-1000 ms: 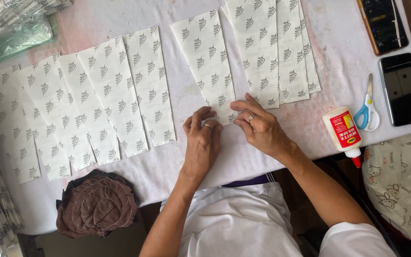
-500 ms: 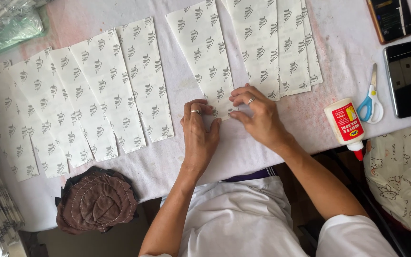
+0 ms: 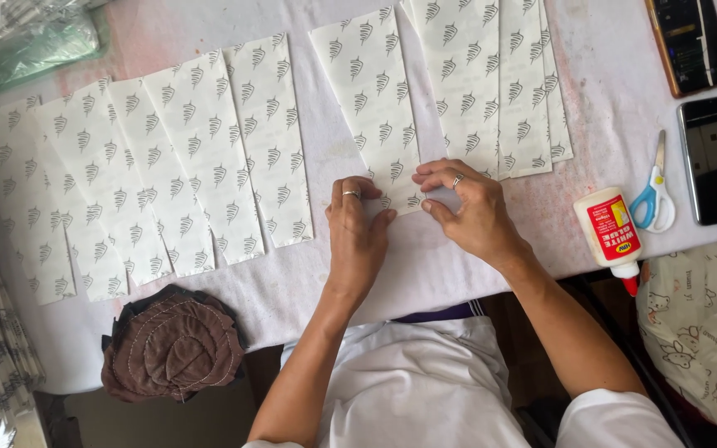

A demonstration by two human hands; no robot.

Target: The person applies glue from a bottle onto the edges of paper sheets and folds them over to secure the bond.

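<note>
A long white paper strip (image 3: 368, 91) printed with grey leaf marks lies on the white-covered table (image 3: 458, 257). My left hand (image 3: 357, 228) presses flat on its near end, a ring on one finger. My right hand (image 3: 468, 206), also ringed, pinches and folds the strip's near right corner with its fingertips. Both hands touch the same strip. To the left lies a row of several similar strips (image 3: 168, 158), overlapping. Beyond my right hand sits a stack of more strips (image 3: 491, 75).
A white glue bottle (image 3: 610, 234) with a red label lies right of my right hand. Blue-handled scissors (image 3: 654, 192) and two phones (image 3: 716, 158) (image 3: 690, 41) sit further right. A brown stitched cloth (image 3: 172, 344) hangs at the table's near edge. Clear plastic bags (image 3: 18, 37) sit far left.
Both hands have stayed on the strip's near end; the right fingers have shifted slightly along the folded corner. The view moved a little.
</note>
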